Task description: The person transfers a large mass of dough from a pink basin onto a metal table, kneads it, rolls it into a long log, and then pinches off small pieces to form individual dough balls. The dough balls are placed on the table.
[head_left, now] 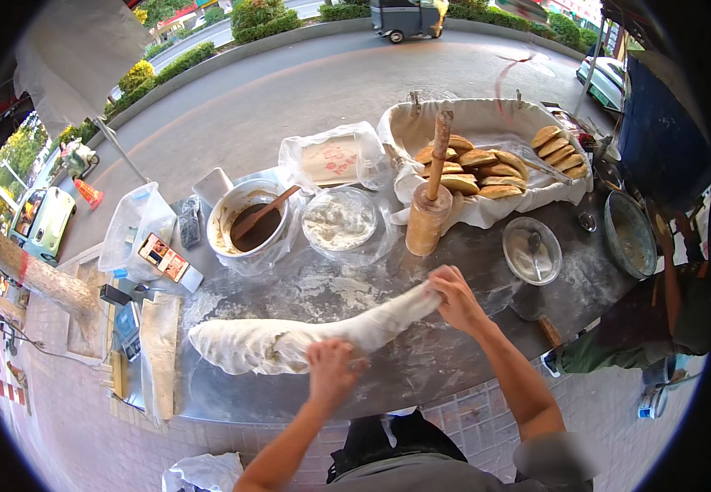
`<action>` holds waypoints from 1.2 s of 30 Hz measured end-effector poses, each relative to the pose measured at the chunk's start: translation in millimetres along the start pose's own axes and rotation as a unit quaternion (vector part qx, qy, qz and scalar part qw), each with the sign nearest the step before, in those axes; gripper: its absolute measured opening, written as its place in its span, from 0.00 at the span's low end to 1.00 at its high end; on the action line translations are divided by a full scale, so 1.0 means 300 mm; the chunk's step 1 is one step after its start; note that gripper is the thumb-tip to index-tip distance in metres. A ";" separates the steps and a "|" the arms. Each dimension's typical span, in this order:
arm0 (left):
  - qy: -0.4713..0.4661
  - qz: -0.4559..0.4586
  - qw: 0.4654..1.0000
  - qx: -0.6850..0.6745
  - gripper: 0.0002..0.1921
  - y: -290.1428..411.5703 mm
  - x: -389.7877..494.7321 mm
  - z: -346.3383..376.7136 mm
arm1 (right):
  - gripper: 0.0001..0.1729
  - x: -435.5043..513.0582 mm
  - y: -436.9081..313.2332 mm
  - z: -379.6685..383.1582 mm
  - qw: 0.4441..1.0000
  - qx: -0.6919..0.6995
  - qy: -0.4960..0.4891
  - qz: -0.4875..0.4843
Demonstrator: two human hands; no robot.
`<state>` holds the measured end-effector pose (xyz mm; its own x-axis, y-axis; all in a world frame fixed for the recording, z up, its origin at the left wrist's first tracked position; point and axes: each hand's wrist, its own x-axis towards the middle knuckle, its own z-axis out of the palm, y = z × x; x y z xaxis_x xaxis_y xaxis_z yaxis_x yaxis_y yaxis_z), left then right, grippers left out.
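A long roll of floured dough [250, 345] lies across the metal table [392, 384], thick on the left and thinner to the right. My right hand [454, 295] grips its thin right end, which looks raised off the table. Against the lower side of the roll's middle is my left hand [334, 369], slightly blurred; whether its fingers grip the dough is unclear. Beyond the roll, a wooden rolling pin with a thick barrel [427, 221] stands upright. White flour is scattered over the tabletop around the dough.
Behind the dough stand a bowl of dark paste [214, 230] with a wooden spatula [266, 212], a bowl of flour [340, 221] and a cloth-lined basket [407, 123] of flatbreads [497, 169]. At right are a bowl with a spoon [530, 252], a scraper [549, 332] and another person [638, 313].
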<state>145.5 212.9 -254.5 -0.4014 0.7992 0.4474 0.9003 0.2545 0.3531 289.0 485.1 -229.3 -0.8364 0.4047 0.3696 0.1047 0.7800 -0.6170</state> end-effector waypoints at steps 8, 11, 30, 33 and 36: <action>-0.018 -0.030 0.999 -0.010 0.36 -0.007 0.019 0.048 | 0.17 -0.151 -0.125 -0.022 0.990 -0.041 -0.023 0.131; -0.018 -0.013 1.000 -0.019 0.41 -0.001 0.062 0.038 | 0.20 -0.066 -0.227 0.070 0.976 -0.152 0.105 0.116; -0.013 -0.055 0.997 0.060 0.32 0.067 0.211 0.255 | 0.14 0.005 0.061 0.225 0.989 -0.142 0.025 -0.011; -0.086 0.015 0.996 -0.012 0.35 0.132 0.022 0.129 | 0.27 -0.217 0.014 0.113 0.990 -0.138 -0.025 -0.034; -0.105 0.030 0.988 -0.113 0.34 0.027 -0.004 -0.004 | 0.24 -0.241 -0.078 0.067 0.992 -0.124 -0.031 -0.003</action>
<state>152.9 213.4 -251.2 -0.2828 0.9107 0.3011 0.8514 0.0938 0.5161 336.1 428.1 -255.6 -0.8679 0.3756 0.3251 0.2223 0.8789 -0.4220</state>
